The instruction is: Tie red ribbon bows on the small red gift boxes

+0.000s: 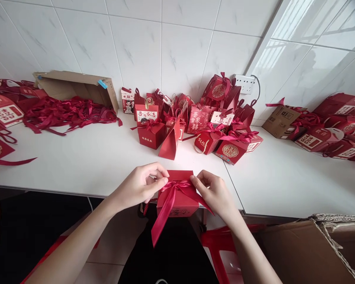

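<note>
A small red gift box [177, 197] sits at the near edge of the white table [91, 157], right in front of me. A dark red ribbon [165, 207] is tied in a bow on its top, and its long tails hang down over the front. My left hand [142, 185] pinches the left loop of the bow with fingers closed. My right hand [214, 191] pinches the right loop the same way.
Several finished red gift boxes [195, 126] with bows are heaped at the wall. A pile of loose red ribbons [68, 112] lies before a tipped cardboard box [73, 85] on the left. More red boxes [331, 130] lie right. An open carton [307, 252] stands at lower right, with a red stool [219, 248] below.
</note>
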